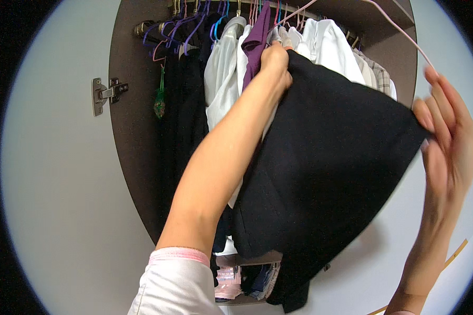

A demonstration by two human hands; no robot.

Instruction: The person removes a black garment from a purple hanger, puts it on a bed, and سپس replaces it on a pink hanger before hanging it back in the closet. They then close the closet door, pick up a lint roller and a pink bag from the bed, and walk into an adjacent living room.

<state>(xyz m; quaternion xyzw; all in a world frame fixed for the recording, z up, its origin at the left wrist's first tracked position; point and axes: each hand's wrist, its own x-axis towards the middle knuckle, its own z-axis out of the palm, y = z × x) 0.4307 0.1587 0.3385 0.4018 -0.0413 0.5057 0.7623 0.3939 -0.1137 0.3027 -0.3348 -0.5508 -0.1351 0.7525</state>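
A black garment (331, 141) hangs spread between my two hands in front of the wardrobe. My left hand (276, 65) is closed around its upper left corner, beside a purple garment (257, 43) on the rail. At the other upper corner, my right hand (447, 122) pinches the fabric between thumb and fingers. The raised fingertips of that hand touch the end of a thin pink hanger (402, 29), which runs out of view at the top. The fabric slopes down from the right hand to a lower end near the wardrobe floor.
Behind are white shirts (323, 43), a translucent garment cover (224, 67), dark clothes (181, 138) and purple hangers (185, 29) on the rail (307, 13). A door with a metal hinge (102, 94) stands at left. Folded clothes (260, 279) lie low inside.
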